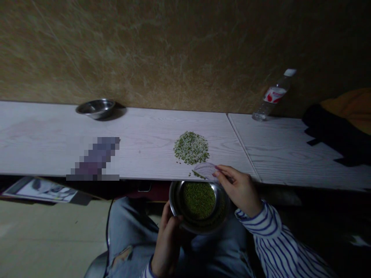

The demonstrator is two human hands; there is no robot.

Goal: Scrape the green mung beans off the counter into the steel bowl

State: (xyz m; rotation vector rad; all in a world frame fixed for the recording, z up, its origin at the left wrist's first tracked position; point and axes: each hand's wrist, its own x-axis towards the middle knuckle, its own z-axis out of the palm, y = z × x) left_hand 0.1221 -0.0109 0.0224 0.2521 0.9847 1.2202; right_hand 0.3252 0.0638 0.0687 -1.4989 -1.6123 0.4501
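Note:
My left hand grips the rim of a steel bowl held over my lap, just below the table edge. Green beans, small like mung beans, cover the bowl's bottom. Between the thumb and fingers of my right hand is a thin, clear, curved plastic piece, its edge down at the tabletop. A few green beans lie along that edge, close to the bowl. Behind it, a round pile of green beans mixed with white grains sits on the table.
A second steel bowl stands at the back left of the whitish wooden table. Front left lies a blurred-out object. A plastic bottle stands by the wall, with a dark and orange item at far right.

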